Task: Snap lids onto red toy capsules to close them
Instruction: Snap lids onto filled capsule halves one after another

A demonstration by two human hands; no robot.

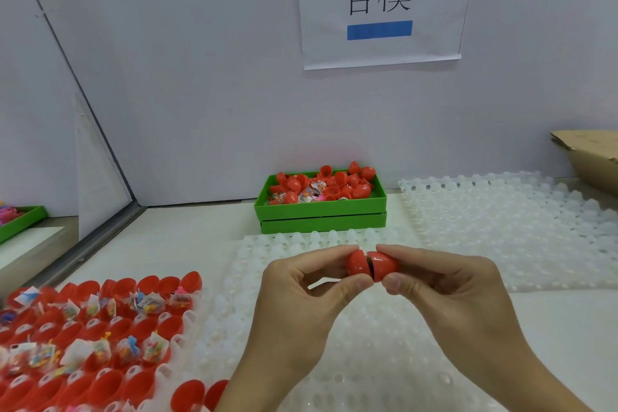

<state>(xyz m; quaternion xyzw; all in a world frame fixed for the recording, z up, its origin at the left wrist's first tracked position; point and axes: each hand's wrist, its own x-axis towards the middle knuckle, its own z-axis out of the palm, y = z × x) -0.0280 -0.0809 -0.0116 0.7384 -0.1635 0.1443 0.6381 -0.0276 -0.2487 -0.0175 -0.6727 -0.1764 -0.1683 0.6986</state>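
I am pinching the red capsule base (pixel 358 265) in my left hand (pixel 301 304) and its lid (pixel 384 265) in my right hand (pixel 444 294), above the white tray (pixel 334 361), pressing the light, stiff, slippery-looking shells together by their domed ends.

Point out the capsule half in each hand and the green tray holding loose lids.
Left capsule half (pixel 358 264), head view: on its red dome, between the fingertips.
Right capsule half (pixel 385 265), head view: on its glossy shell near the seam.
Green tray (pixel 321 209), head view: on its front wall.
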